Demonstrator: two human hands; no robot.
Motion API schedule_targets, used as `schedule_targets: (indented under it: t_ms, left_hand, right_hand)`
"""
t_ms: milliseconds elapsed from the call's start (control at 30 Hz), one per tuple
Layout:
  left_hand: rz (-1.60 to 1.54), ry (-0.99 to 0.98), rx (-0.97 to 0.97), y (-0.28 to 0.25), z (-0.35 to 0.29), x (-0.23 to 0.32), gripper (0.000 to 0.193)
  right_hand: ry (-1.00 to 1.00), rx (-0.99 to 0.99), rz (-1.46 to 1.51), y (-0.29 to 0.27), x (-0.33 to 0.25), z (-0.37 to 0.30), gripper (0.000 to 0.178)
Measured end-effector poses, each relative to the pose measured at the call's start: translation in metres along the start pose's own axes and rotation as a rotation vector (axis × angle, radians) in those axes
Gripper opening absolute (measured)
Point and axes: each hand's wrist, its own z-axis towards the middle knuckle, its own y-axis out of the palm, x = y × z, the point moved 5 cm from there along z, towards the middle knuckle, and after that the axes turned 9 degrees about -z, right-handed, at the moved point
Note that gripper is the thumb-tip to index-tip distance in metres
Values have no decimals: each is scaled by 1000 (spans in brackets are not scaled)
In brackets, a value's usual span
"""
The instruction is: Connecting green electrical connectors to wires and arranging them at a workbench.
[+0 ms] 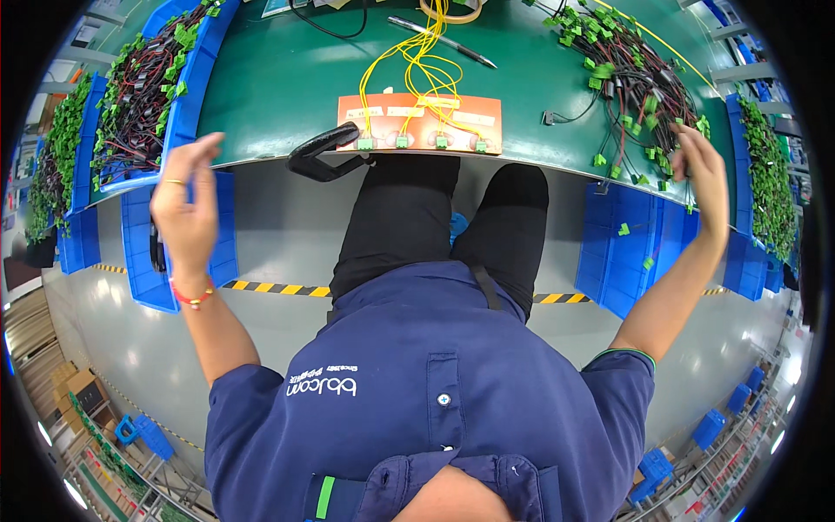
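My left hand (pixel 185 204), slightly smeared by motion, is raised beside a blue bin (pixel 193 87) full of black and red cables (pixel 139 104) with green connectors. Its fingers look apart, and nothing shows in them. At the right, my right hand (pixel 703 174) is beside a loose heap of similar cables (pixel 639 83) on the table, fingers bent and apart, with no held thing visible. Between them, at the table's near edge, sits an orange board (pixel 419 113) with several green terminal connectors (pixel 403 141) and yellow wires (pixel 426 65). A black clamp (pixel 326 152) stands at its left end.
The green table (pixel 278 78) also bears a pen (pixel 444 42) and a tape roll (pixel 452 10). One small cable connector (pixel 548 117) lies apart from the right heap. More blue bins (pixel 178 239) hang below both sides. Green connectors fill a far-right bin (pixel 765 174).
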Motion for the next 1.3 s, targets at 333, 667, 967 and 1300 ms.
schedule_targets:
  t_ms: [333,667,967,1300]
  left_hand:
    - [-269,118,-250,89,-32,51,33]
    - [-340,95,-209,95,-43,59,33]
    - [-349,79,-290,105,-55,57,30]
    - [-400,130,-297,119,-58,67,31]
  right_hand:
    - [-295,212,-86,44,-7,32,24]
    - [-302,519,-14,-80,-59,77,33]
    - [-248,-48,-129,22,-1,83,28]
    - [-146,-41,449,-65,-56,84,32]
